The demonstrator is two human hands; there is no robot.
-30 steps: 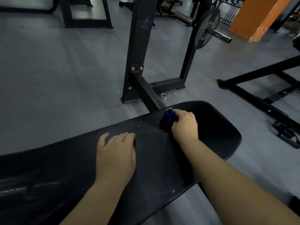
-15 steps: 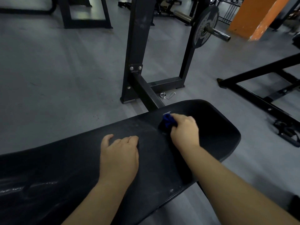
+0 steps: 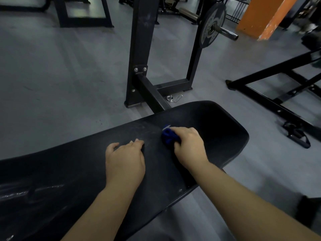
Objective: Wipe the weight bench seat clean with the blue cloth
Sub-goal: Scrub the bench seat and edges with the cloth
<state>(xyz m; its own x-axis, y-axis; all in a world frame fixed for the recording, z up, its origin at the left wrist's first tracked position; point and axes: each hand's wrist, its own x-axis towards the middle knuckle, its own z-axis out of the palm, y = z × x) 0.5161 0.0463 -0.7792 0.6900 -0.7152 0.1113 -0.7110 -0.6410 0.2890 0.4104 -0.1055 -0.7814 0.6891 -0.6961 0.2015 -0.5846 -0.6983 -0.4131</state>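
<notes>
Near the rounded end of the weight bench seat [image 3: 217, 129], the right hand [image 3: 189, 146] grips the blue cloth [image 3: 168, 137]. The fingers are curled round it, and the cloth is bunched into a small ball that touches the black padding. Just beside it, the left hand [image 3: 126, 159] rests palm down on the seat and holds nothing; its fingers are relaxed and bent a little. Pale dusty streaks show on the padding between and beyond the two hands. Behind the seat stands a black upright post [image 3: 140, 40] of the frame. A weight plate [image 3: 212, 26] hangs on a bar farther back. A small metal clip [image 3: 173, 98] lies on the grey floor [image 3: 60, 75] near the post.
</notes>
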